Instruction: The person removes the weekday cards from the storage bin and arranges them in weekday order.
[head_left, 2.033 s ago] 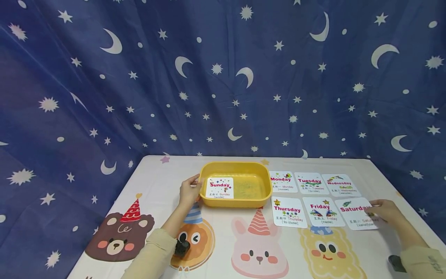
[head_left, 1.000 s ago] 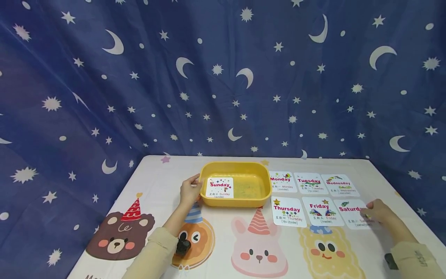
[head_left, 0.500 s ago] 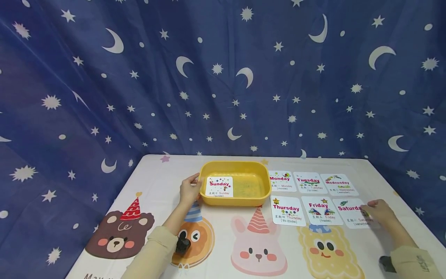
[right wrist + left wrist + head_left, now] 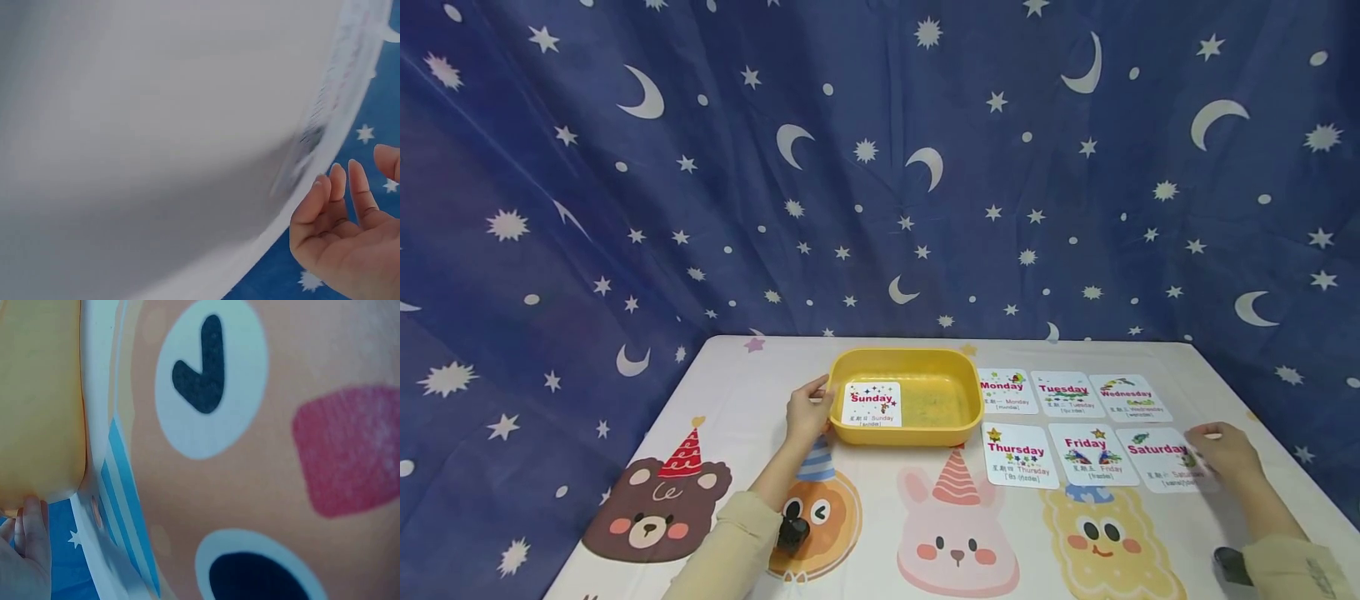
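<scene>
A yellow plastic basin (image 4: 910,436) stands at the middle of the table. My left hand (image 4: 807,414) grips its left end; the left wrist view shows the fingers (image 4: 34,528) against the basin's wall. Inside the basin, at its left, lies a white Sunday card (image 4: 872,404). My right hand (image 4: 1227,454) is at the right edge of the Saturday card (image 4: 1165,460), fingers loosely bent and thumb apart. Nothing is held between those fingers (image 4: 359,181) in the right wrist view. Whether they touch the card or table is hard to tell.
Right of the basin lie the Monday (image 4: 1008,392), Tuesday (image 4: 1068,394) and Wednesday (image 4: 1131,398) cards in a back row. Thursday (image 4: 1020,456) and Friday (image 4: 1093,454) cards lie in front, left of Saturday. A starry blue curtain (image 4: 880,167) hangs behind the table.
The Saturday card has shifted slightly left and lies in line with Friday. My right hand has let go of it and drawn back to the right. The left hand stays on the basin.
</scene>
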The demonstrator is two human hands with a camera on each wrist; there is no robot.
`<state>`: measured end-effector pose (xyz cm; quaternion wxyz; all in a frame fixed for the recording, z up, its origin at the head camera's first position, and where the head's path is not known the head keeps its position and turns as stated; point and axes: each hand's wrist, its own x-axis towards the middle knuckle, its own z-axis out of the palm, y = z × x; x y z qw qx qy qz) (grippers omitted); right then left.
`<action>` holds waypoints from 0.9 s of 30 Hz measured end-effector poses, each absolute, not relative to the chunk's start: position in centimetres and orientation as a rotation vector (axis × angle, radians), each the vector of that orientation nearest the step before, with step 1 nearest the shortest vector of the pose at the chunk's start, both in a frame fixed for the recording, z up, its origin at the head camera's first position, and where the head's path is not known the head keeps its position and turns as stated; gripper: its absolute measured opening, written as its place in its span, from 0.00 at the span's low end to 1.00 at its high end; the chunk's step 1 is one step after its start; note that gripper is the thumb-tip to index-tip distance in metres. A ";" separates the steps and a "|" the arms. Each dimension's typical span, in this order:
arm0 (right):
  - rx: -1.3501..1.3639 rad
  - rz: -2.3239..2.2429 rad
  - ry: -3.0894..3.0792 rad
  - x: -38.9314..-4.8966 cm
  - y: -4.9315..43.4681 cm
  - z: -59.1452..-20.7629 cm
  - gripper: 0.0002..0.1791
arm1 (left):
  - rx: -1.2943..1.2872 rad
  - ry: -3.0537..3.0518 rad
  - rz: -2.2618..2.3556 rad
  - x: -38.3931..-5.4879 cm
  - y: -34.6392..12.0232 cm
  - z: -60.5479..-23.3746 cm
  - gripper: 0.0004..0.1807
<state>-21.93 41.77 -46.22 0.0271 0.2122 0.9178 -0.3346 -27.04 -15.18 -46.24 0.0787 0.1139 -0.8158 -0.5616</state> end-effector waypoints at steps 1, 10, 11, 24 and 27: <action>0.646 -1.022 2.846 -22.1 41.7 -46.2 0.27 | 0.341 -2.442 -1.678 -27.0 -15.2 -46.2 0.22; 0.566 -1.053 2.923 -26.1 44.0 -50.5 0.35 | 0.323 -2.453 -1.629 -27.0 -15.0 -46.0 0.21; 0.541 -1.063 2.931 -26.4 43.8 -50.8 0.36 | 0.319 -2.453 -1.625 -26.9 -15.0 -46.0 0.21; 0.192 -1.234 2.895 -26.1 35.4 -46.1 0.29 | 0.339 -2.444 -1.632 -26.9 -15.1 -46.2 0.21; 0.070 -1.261 2.883 -25.1 32.5 -43.6 0.26 | 0.339 -2.436 -1.636 -26.9 -15.0 -46.2 0.21</action>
